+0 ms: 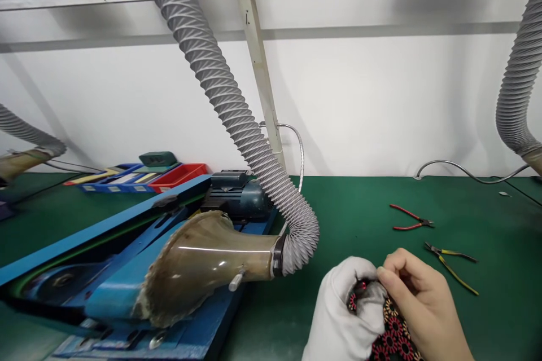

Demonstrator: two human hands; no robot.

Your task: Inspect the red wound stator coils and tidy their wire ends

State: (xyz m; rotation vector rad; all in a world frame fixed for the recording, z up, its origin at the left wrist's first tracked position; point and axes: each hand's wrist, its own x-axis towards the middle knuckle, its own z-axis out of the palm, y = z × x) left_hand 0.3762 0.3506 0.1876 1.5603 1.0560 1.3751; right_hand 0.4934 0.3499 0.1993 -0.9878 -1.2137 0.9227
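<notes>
My left hand (339, 313), in a white glove, is curled closed at the bottom right of centre. My right hand (425, 307) is bare, its thumb and forefinger pinched together against the glove's fingertips. Whatever lies between the two hands is hidden or too small to name. Dark fabric (393, 335) with red and yellow ring patterns shows below and between the hands; a bit of red and black also appears through the gap in the gloved fingers. Beyond my right hand lie red-handled cutters (412, 219) and yellow-handled pliers (453, 265) with spread handles.
A blue belt machine (114, 293) with a motor (239, 197) stands left on the green table (339, 208). Over it sits a brown suction hood (203, 265) joined to a grey hose (237, 118). Blue bins (122, 180) and a red bin (178, 176) stand behind.
</notes>
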